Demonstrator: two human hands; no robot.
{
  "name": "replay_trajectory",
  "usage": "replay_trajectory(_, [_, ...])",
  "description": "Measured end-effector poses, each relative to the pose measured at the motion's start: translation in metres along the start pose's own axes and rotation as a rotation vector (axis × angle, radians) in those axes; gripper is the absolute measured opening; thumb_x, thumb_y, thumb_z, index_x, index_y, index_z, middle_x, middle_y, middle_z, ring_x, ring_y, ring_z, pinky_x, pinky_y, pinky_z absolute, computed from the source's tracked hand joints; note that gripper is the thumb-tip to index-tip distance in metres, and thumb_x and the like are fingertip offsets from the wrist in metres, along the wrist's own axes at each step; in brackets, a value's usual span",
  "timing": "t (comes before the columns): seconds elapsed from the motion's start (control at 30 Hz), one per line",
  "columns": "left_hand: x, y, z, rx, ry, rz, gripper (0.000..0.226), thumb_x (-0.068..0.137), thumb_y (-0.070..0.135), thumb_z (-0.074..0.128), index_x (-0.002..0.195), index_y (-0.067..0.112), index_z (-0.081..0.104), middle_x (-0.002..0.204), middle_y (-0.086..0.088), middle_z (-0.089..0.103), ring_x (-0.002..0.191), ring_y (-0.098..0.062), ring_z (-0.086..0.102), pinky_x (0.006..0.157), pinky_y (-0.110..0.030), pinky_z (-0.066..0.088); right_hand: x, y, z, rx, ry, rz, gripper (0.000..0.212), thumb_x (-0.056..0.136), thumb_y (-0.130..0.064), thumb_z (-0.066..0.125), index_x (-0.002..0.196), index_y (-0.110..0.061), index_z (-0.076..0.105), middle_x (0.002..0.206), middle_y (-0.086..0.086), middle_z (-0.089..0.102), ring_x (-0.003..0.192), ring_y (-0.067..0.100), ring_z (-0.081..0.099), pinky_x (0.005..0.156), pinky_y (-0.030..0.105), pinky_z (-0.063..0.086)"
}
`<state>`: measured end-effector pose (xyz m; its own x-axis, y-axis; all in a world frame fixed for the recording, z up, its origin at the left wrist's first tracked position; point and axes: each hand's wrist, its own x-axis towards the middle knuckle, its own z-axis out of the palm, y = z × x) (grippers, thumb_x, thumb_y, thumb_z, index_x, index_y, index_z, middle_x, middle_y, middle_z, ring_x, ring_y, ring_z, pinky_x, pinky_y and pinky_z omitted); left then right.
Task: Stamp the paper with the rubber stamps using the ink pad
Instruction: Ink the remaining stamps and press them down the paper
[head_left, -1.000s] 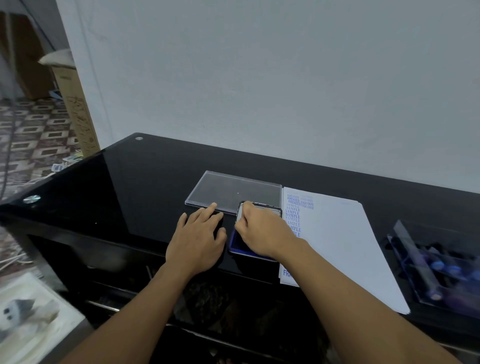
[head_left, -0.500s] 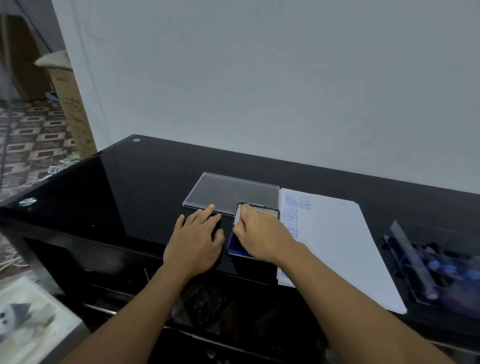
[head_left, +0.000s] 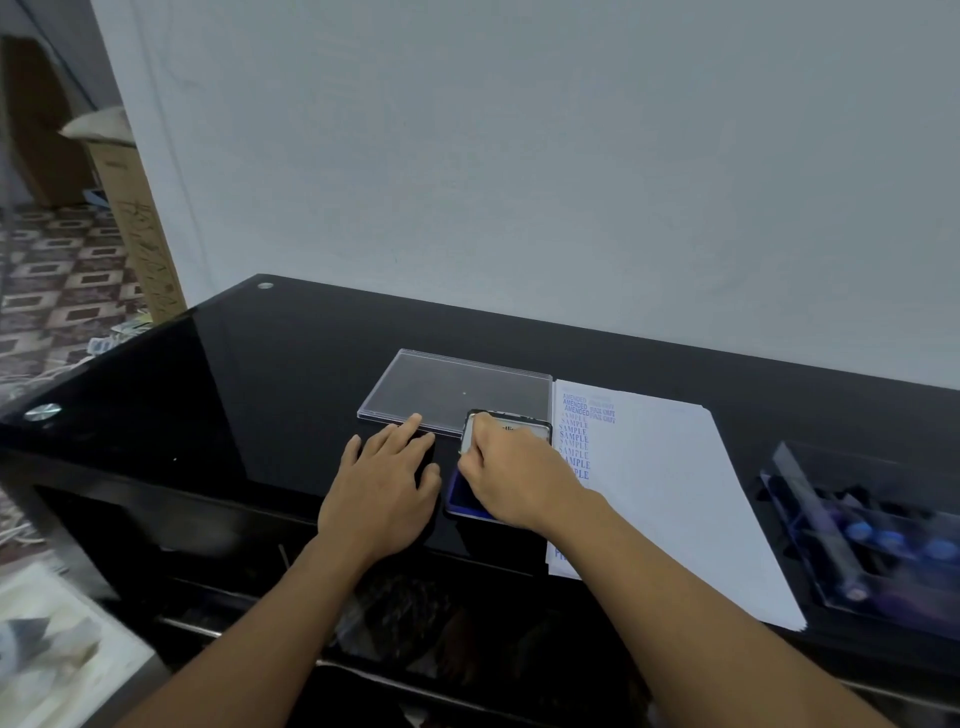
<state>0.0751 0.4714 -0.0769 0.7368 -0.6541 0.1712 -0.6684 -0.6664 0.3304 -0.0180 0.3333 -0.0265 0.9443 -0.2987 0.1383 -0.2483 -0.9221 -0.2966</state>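
Note:
A blue ink pad (head_left: 459, 497) lies on the black glass table (head_left: 249, 395), its white labelled lid (head_left: 514, 427) raised at the far end. My right hand (head_left: 517, 480) is curled over the pad, forefinger and thumb pinching the lid's left edge. Anything under the palm is hidden. My left hand (head_left: 382, 488) rests flat on the table just left of the pad, fingers straight. The white paper (head_left: 670, 499) lies right of the pad, with blue AMENDED and SAMPLE prints down its left margin.
A clear plastic cover (head_left: 457, 387) lies flat behind the hands. At the far right stands a clear tray (head_left: 878, 545) holding several blue-topped stamps. The wall runs close behind the table. A cardboard box (head_left: 135, 228) stands on the floor to the left.
Both hands stay where they were over the pad and table. Only the camera view has shifted slightly.

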Motion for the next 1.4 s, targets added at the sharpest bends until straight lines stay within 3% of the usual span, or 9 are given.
replay_trajectory(0.13, [0.001,-0.001,0.000,-0.007,-0.002,-0.001,0.051,0.104,0.040,0.032,0.154,0.028,0.034,0.166,0.010,0.014,0.152,-0.010,0.013,0.124,-0.045,0.007,0.000,0.000,-0.001,0.004,0.008,-0.010,0.018,0.101,-0.032,0.037,0.093,-0.016,0.040,0.081,0.010,0.058,0.073,0.031,0.055,0.064,0.040,0.047])
replay_trajectory(0.23, [0.005,0.000,-0.002,-0.043,-0.005,-0.012,0.050,0.103,0.039,0.037,0.152,0.027,0.038,0.166,0.010,0.017,0.151,-0.010,0.016,0.124,-0.046,0.008,0.004,0.000,-0.004,0.015,-0.014,-0.003,0.020,0.100,-0.031,0.037,0.089,-0.015,0.038,0.074,0.006,0.052,0.071,0.031,0.052,0.062,0.038,0.040])
replay_trajectory(0.37, [0.011,0.001,-0.008,-0.113,0.014,-0.032,0.045,0.098,0.033,0.049,0.142,0.027,0.051,0.160,0.008,0.033,0.147,-0.016,0.029,0.121,-0.048,0.021,0.011,0.001,-0.012,0.041,-0.089,0.016,0.019,0.098,-0.033,0.039,0.088,-0.017,0.042,0.085,0.008,0.059,0.078,0.030,0.055,0.068,0.040,0.045])
replay_trajectory(0.47, [0.019,0.009,-0.018,-0.197,0.103,-0.047,0.041,0.096,0.027,0.054,0.137,0.023,0.057,0.152,0.006,0.045,0.141,-0.018,0.036,0.115,-0.043,0.032,0.014,0.008,-0.025,0.093,-0.089,0.047,0.019,0.096,-0.034,0.041,0.084,-0.020,0.045,0.090,0.006,0.062,0.080,0.027,0.058,0.070,0.039,0.048])
replay_trajectory(0.6, [0.042,0.030,-0.028,-0.282,0.135,0.015,0.038,0.097,0.023,0.055,0.134,0.018,0.059,0.147,0.004,0.050,0.137,-0.020,0.039,0.111,-0.036,0.032,0.018,0.034,-0.054,0.140,-0.012,0.104,0.020,0.096,-0.030,0.043,0.085,-0.016,0.050,0.085,0.003,0.060,0.077,0.023,0.057,0.062,0.033,0.043])
replay_trajectory(0.93, [0.114,0.105,-0.034,-0.243,-0.053,0.185,0.041,0.101,0.027,0.047,0.140,0.015,0.053,0.146,-0.001,0.050,0.134,-0.017,0.045,0.109,-0.030,0.033,0.034,0.116,-0.107,0.134,0.017,0.256,0.013,0.093,-0.030,0.051,0.093,-0.018,0.054,0.088,0.004,0.065,0.077,0.019,0.059,0.058,0.030,0.040])
replay_trajectory(1.13, [0.142,0.124,-0.012,-0.239,-0.184,0.192,0.036,0.099,0.027,0.048,0.133,0.017,0.057,0.139,0.000,0.054,0.124,-0.017,0.051,0.094,-0.026,0.036,0.048,0.142,-0.097,0.115,-0.044,0.329,0.021,0.096,-0.034,0.047,0.097,-0.016,0.058,0.094,0.005,0.065,0.087,0.021,0.062,0.067,0.033,0.044])
replay_trajectory(1.23, [0.150,0.125,-0.002,-0.204,-0.234,0.197,0.038,0.099,0.026,0.047,0.134,0.016,0.057,0.141,0.000,0.054,0.126,-0.018,0.050,0.098,-0.029,0.038,0.052,0.149,-0.089,0.134,-0.074,0.356,0.027,0.097,-0.032,0.042,0.099,-0.010,0.060,0.097,0.007,0.066,0.094,0.028,0.063,0.072,0.037,0.047])
replay_trajectory(1.4, [0.157,0.124,0.009,-0.158,-0.281,0.184,0.041,0.099,0.027,0.047,0.139,0.017,0.054,0.145,-0.001,0.051,0.131,-0.020,0.047,0.102,-0.030,0.037,0.056,0.156,-0.083,0.093,-0.102,0.345,0.027,0.100,-0.028,0.040,0.103,-0.009,0.060,0.095,0.009,0.066,0.081,0.023,0.058,0.066,0.033,0.043])
